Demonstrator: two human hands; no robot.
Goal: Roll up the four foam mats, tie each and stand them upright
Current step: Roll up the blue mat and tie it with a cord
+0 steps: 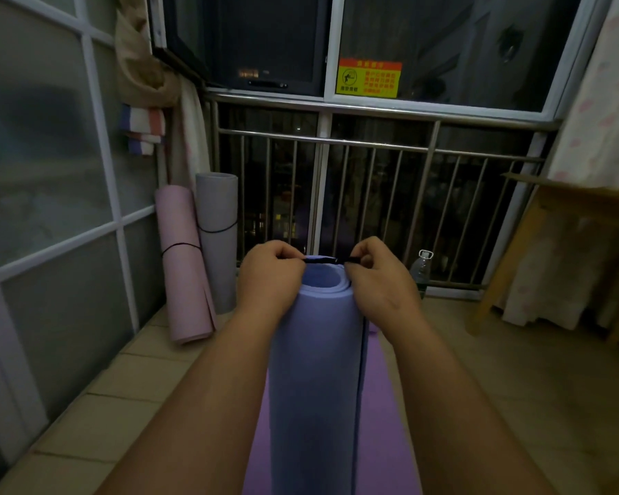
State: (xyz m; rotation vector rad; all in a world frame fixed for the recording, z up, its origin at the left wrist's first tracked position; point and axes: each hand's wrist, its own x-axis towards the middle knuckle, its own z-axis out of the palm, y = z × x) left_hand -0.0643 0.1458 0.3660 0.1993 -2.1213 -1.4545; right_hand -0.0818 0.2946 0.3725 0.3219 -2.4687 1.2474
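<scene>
Blue rolled mat point(315, 369) upright between hands; both pinch black band point(322, 259).

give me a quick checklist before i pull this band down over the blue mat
1. Blue mat rolled: ok, it holds a tube shape, with its outer edge running down the right side.
2. Grip on the band: ok, the left hand and right hand each pinch one end and stretch it across the top.
3. Band round the roll: not ok, it lies only across the top rim.
4. Band a closed loop or a loose cord: cannot tell.
5. Finished mats: ok, the pink mat and grey mat stand tied in the corner.
6. Purple mat: not ok, it lies flat on the floor under the roll.
</scene>
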